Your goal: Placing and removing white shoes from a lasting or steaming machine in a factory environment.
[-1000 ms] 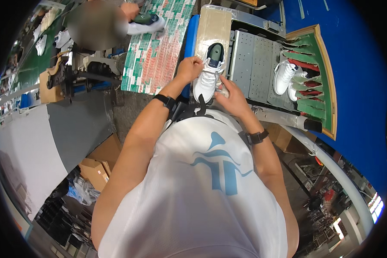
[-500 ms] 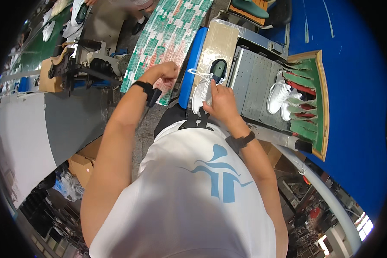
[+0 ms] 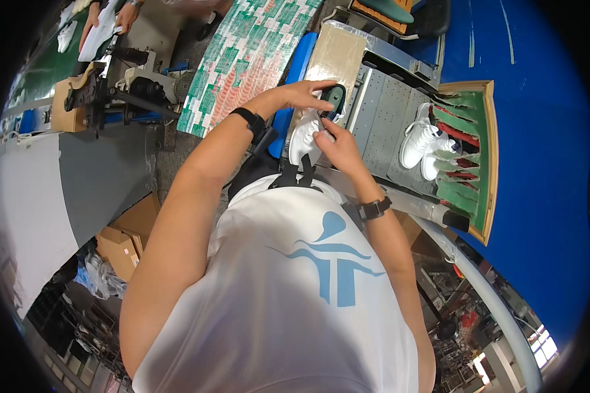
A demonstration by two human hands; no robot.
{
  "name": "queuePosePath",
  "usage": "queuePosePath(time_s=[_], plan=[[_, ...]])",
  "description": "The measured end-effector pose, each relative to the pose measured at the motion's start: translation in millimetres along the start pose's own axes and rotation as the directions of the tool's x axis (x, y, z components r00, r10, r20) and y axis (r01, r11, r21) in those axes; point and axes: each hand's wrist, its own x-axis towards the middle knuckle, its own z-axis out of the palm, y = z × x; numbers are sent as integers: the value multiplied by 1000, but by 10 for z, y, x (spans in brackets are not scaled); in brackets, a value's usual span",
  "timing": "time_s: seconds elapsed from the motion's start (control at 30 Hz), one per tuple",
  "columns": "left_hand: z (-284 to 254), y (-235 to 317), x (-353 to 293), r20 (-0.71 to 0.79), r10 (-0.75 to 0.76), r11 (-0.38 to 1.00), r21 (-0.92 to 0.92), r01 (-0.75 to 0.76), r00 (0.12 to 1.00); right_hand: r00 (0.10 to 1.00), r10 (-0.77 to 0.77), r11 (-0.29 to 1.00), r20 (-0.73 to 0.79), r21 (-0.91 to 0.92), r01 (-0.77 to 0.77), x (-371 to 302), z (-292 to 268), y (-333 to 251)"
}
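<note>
Head view, left hand (image 3: 320, 95) spread at white shoe (image 3: 301, 139), right hand (image 3: 339, 149) half-curled, hold unclear; tan worktop (image 3: 335, 55), cardboard boxes (image 3: 117, 253)

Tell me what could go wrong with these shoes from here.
The shoe lies on the board with black straps close to its toe; they might catch it. The left hand and right hand crowd its opening, so they could hinder each other. Green strips overlap another shoe and might snag it.
</note>
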Motion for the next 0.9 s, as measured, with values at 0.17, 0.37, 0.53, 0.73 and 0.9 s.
queuePosePath(time_s=[0.17, 0.37, 0.53, 0.73, 0.9], plan=[[42, 120, 88, -75, 118, 963, 254, -95, 990, 999, -33, 999, 37, -11, 33, -45, 98, -106], [4, 145, 133, -28, 109, 915, 394, -89, 994, 940, -163, 922, 300, -293, 253, -328, -45, -61], [65, 249, 66, -21, 119, 925, 366, -103, 993, 953, -160, 930, 256, -284, 233, -599, -336, 85], [50, 96, 73, -2, 49, 974, 222, -47, 999, 952, -303, 887, 53, -349, 302, -229, -96, -74], [46, 51, 64, -35, 201, 930, 319, -180, 979, 969, -114, 851, 220, -482, 209, -77, 98, -135]])
